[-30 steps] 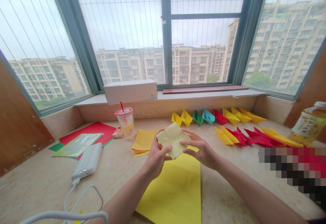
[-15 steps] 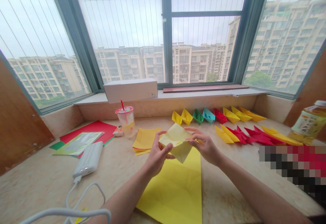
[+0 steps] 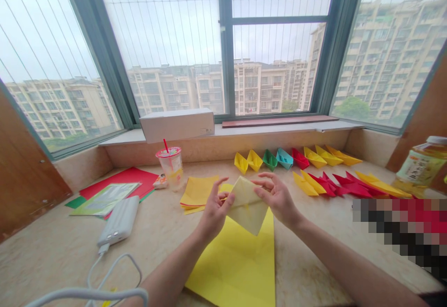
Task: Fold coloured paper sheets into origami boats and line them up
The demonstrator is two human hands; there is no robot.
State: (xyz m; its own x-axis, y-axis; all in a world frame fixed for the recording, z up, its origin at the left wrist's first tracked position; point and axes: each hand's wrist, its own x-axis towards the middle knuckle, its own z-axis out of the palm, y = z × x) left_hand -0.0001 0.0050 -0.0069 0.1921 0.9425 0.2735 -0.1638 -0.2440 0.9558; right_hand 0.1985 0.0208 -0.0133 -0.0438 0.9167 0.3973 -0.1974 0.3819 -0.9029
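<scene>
Between my two hands is a pale yellow folded paper [image 3: 247, 207], now a flattened diamond, held tilted above the counter. My left hand [image 3: 214, 207] pinches its left corner between thumb and fingers. On the upper right edge, my right hand [image 3: 277, 197] grips it with thumb and curled fingers. Beneath lies a large yellow sheet [image 3: 240, 260], flat on the counter and partly covered by my hands and the folded paper. Just left of my left hand is a stack of yellow-orange paper squares [image 3: 197, 193].
Folded paper boats [image 3: 284, 158] stand in a row at the back, with more folded shapes [image 3: 326, 185] in front. A drink cup [image 3: 171, 170], power bank [image 3: 118, 221] with cable, and coloured sheets [image 3: 136, 176] are left. A bottle [image 3: 421, 165] stands right.
The folded paper has gone from an opened pocket to a flat diamond facing me. Both hands still hold it, and my fingers have shifted along its edges. The view has moved slightly.
</scene>
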